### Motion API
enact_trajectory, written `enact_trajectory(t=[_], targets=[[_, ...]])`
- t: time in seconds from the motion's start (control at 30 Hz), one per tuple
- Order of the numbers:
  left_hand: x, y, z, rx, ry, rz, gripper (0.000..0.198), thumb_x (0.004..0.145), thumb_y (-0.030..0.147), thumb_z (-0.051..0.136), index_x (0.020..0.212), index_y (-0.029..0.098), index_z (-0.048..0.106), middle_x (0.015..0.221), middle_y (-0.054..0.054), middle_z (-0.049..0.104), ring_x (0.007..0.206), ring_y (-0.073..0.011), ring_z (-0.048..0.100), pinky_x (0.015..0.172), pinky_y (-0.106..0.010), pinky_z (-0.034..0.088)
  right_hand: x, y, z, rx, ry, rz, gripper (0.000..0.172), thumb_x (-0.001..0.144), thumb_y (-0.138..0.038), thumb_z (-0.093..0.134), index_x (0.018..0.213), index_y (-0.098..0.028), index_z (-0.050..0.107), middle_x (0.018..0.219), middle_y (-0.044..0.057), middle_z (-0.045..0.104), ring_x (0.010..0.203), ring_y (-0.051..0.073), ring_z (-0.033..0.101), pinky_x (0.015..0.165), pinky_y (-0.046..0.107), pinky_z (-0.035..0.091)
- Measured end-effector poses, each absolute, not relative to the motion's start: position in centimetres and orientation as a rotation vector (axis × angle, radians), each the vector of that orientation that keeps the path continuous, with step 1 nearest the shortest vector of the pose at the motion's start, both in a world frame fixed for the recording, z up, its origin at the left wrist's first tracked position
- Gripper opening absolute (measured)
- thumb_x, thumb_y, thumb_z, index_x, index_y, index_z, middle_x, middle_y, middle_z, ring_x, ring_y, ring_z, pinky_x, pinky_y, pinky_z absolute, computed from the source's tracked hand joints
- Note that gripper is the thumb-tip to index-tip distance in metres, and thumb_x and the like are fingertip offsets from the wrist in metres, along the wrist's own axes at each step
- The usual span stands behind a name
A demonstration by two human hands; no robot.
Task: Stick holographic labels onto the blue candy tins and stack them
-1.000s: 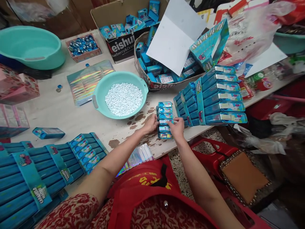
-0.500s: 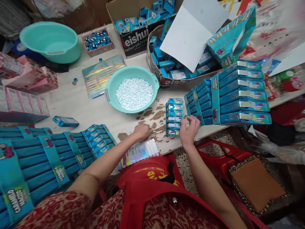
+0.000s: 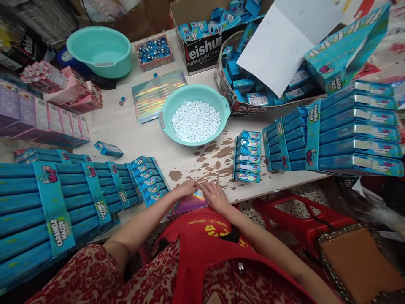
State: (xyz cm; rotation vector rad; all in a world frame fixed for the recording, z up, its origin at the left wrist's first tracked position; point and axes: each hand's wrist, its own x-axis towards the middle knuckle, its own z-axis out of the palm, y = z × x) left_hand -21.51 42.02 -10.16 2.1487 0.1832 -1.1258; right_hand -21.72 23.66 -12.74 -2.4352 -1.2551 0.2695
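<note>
At the near table edge, both hands meet above a shiny holographic sticker sheet [image 3: 186, 205]. My left hand [image 3: 189, 188] is closed, fingertips pressed together at the sheet's upper edge; what they pinch is hidden. My right hand [image 3: 215, 196] lies over the sheet's right part, fingers stretched out and slightly apart, tips touching the left fingertips. A short row of blue candy packs [image 3: 248, 157] stands to the right of my hands. Beyond the hands is a turquoise basin [image 3: 164, 105] with small white candies [image 3: 196, 121] in it.
Stacked blue display trays [image 3: 76, 194] line the left, more blue trays [image 3: 348, 131] the right. One blue pack [image 3: 108, 149] lies alone at left. Behind are another holographic sheet [image 3: 148, 93], a box of blue caps [image 3: 154, 52], an empty basin [image 3: 99, 50] and cartons [image 3: 202, 57] of blue packs.
My right hand has left the row of blue packs and moved left to meet my left hand over the holographic sheet. The camera view has shifted.
</note>
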Motion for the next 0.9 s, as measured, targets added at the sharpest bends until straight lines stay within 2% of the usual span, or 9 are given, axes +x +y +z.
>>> enact_trajectory(t=[0.17,0.23,0.33,0.43,0.5,0.57,0.67,0.77,0.9], targets=[[-21.6,42.0,-10.7,2.142,0.221,-1.110,0.016,0.072,0.018,0.046,0.060,0.014,0.056,0.049,0.004,0.041,0.051,-0.0097,0.038,0.052,-0.022,0.027,-21.8,23.0,-12.4,-2.394,-1.302,0.181,0.019,0.086,-0.019,0.056,0.104,-0.019,0.061,0.120,0.010,0.059,0.105,0.025,0.050,0.089,0.041,0.040],[-21.7,41.9,-10.9,2.164,0.247,-1.097,0.015,0.071,0.017,0.047,0.061,0.014,0.057,0.051,0.003,0.044,0.053,-0.0106,0.041,0.053,-0.022,0.029,-21.7,23.1,-12.0,-2.380,-1.271,0.190,0.009,0.087,-0.019,0.054,0.092,-0.019,0.062,0.107,0.010,0.063,0.097,0.022,0.053,0.082,0.036,0.042],[-21.7,41.9,-10.7,2.204,0.297,-1.088,0.016,0.073,0.016,0.047,0.066,0.014,0.062,0.057,-0.001,0.053,0.062,-0.0142,0.050,0.058,-0.023,0.035,-21.3,22.8,-10.5,-2.335,-1.171,0.271,0.014,0.089,-0.019,0.050,0.080,-0.019,0.060,0.079,0.005,0.063,0.079,0.019,0.056,0.073,0.031,0.043],[-21.6,41.5,-9.6,2.242,0.330,-0.983,0.022,0.080,0.023,0.046,0.090,0.015,0.065,0.084,-0.007,0.065,0.085,-0.0200,0.057,0.071,-0.027,0.041,-20.4,21.8,-8.0,-2.225,-0.810,0.366,0.016,0.089,-0.022,0.049,0.075,-0.020,0.058,0.072,0.002,0.062,0.070,0.017,0.056,0.067,0.028,0.043],[-21.3,40.8,-8.6,2.108,0.281,-0.773,0.033,0.086,0.032,0.043,0.113,0.017,0.057,0.107,-0.010,0.063,0.100,-0.0207,0.055,0.080,-0.028,0.042,-19.5,21.0,-6.4,-2.115,-0.533,0.407,0.016,0.087,-0.027,0.051,0.074,-0.021,0.057,0.071,0.001,0.062,0.067,0.015,0.057,0.064,0.026,0.044],[-20.7,39.5,-7.6,1.857,0.154,-0.623,0.043,0.084,0.038,0.049,0.122,0.018,0.049,0.117,-0.010,0.059,0.105,-0.0190,0.054,0.085,-0.028,0.043,-18.5,20.2,-5.1,-2.018,-0.357,0.422,0.018,0.085,-0.033,0.053,0.073,-0.020,0.056,0.069,0.000,0.062,0.064,0.015,0.057,0.062,0.026,0.044],[-18.9,37.4,-6.8,1.621,0.062,-0.723,0.032,0.079,0.037,0.056,0.101,0.015,0.056,0.089,-0.005,0.064,0.081,-0.0151,0.059,0.073,-0.025,0.045,-16.9,19.4,-4.4,-1.954,-0.174,0.384,0.021,0.082,-0.039,0.054,0.075,-0.019,0.057,0.071,0.001,0.063,0.064,0.016,0.058,0.062,0.027,0.045],[-15.7,35.8,-6.4,1.614,0.121,-0.832,0.021,0.083,0.034,0.047,0.080,0.014,0.054,0.058,0.002,0.053,0.055,-0.0102,0.050,0.057,-0.022,0.040,-15.0,18.8,-4.8,-1.995,0.035,0.251,0.022,0.081,-0.041,0.055,0.077,-0.019,0.059,0.070,0.002,0.063,0.065,0.017,0.057,0.065,0.029,0.046],[-10.3,34.7,-5.9,1.781,-0.031,-0.689,0.016,0.082,0.029,0.048,0.091,0.016,0.051,0.055,0.007,0.048,0.051,-0.0090,0.045,0.052,-0.021,0.034,-11.7,17.9,-5.9,-2.185,0.182,-0.109,0.022,0.078,-0.040,0.058,0.075,-0.019,0.064,0.081,0.006,0.060,0.084,0.023,0.055,0.080,0.037,0.043]])
